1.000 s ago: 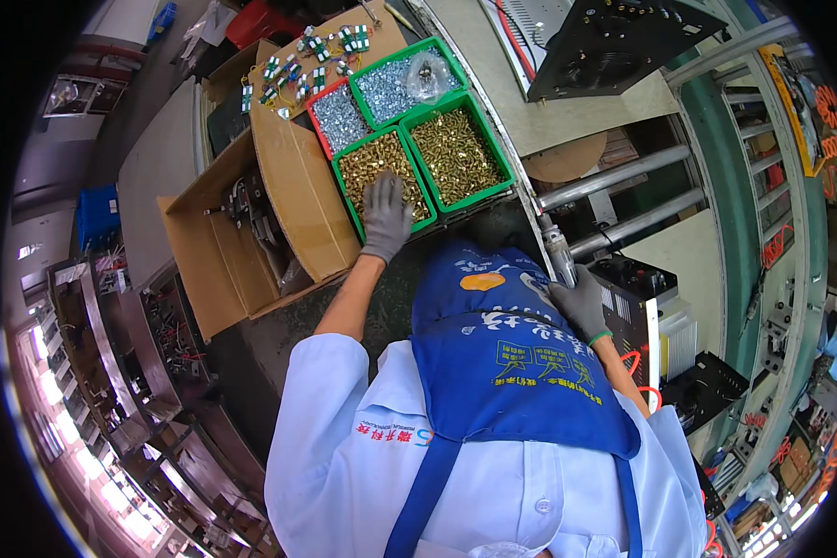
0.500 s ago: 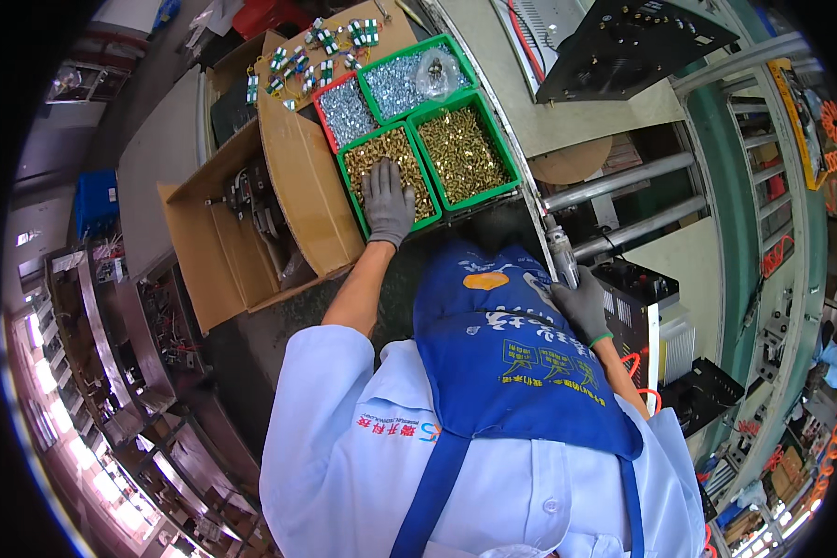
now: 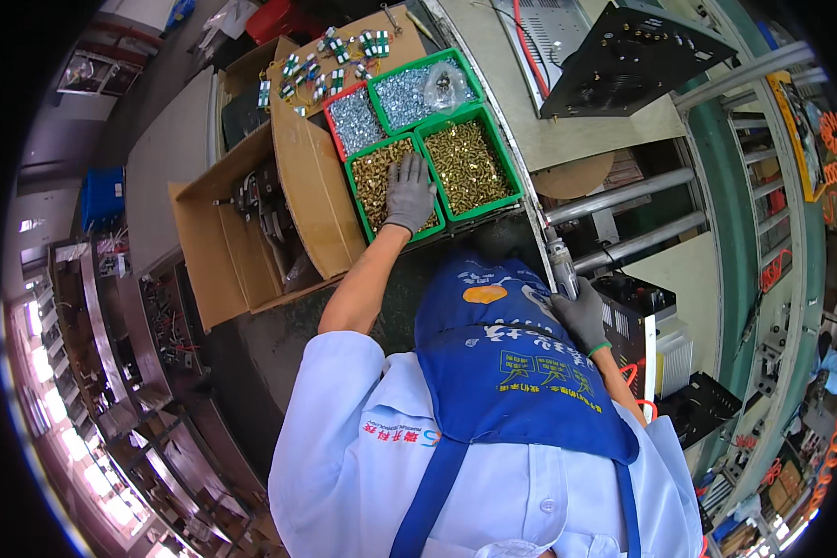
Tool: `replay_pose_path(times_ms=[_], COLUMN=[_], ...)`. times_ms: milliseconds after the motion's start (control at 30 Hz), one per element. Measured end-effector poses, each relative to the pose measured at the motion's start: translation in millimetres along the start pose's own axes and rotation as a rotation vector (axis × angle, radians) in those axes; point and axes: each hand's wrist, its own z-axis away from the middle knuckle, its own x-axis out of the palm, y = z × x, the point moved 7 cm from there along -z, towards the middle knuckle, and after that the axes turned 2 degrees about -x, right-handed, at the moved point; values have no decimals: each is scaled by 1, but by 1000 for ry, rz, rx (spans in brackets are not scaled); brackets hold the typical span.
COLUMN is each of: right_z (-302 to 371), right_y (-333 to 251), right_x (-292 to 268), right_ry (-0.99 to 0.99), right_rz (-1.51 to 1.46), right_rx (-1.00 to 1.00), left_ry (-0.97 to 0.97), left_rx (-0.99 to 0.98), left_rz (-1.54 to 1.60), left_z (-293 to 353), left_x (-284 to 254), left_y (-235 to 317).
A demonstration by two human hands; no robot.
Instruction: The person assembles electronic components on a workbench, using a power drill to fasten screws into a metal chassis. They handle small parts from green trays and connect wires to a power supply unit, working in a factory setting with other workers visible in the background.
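Observation:
My left hand [image 3: 409, 193], in a grey glove, lies on the brass screws [image 3: 370, 182] in the nearer left green bin [image 3: 355, 206]. Its fingers are stretched out, fingertips touching the screws; whatever is under the palm is hidden. Low on the right, beside my apron, my right hand [image 3: 582, 318], gloved in grey, is closed around a silver power screwdriver [image 3: 560, 262]. The tool's tip points away from me, along the bench edge. A second green bin [image 3: 513, 181] of brass pieces adjoins the first on its right.
Behind these are a red bin [image 3: 333, 126] and a green bin [image 3: 374, 95] with silver fasteners. An open cardboard box [image 3: 216, 244] stands left, holding dark parts. Small wired connectors [image 3: 335, 82] lie farther back. Metal rollers [image 3: 642, 232] and a black panel [image 3: 632, 60] are at the right.
My left hand has shifted rightward over the brass screws, toward the divide between the two near green bins. The right hand keeps its hold on the power screwdriver. The whole view has moved slightly.

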Motion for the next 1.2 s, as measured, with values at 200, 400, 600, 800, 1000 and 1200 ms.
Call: replay_pose_path(times_ms=[200, 400, 600, 800, 1000, 1200], right_z=[0, 0, 1, 2, 3, 1], right_y=[1, 8, 12, 13, 5, 3], right_x=[6, -1, -5, 1, 3, 3], right_ry=[-17, 55, 122, 70, 35, 19], right_rz=[5, -36, -82, -31, -11, -20], right_rx=[-47, -22, -26, -43, -61, -47], left_ry=[28, 15, 46, 77, 21, -33], left_rx=[24, 30, 122, 193, 264, 373], left_rz=[-30, -36, 33, 149, 225, 184], left_z=[14, 18, 27, 52, 63, 83], left_x=[-3, 0, -10, -15, -21, -25], left_y=[6, 6, 6, 6, -3, 3])
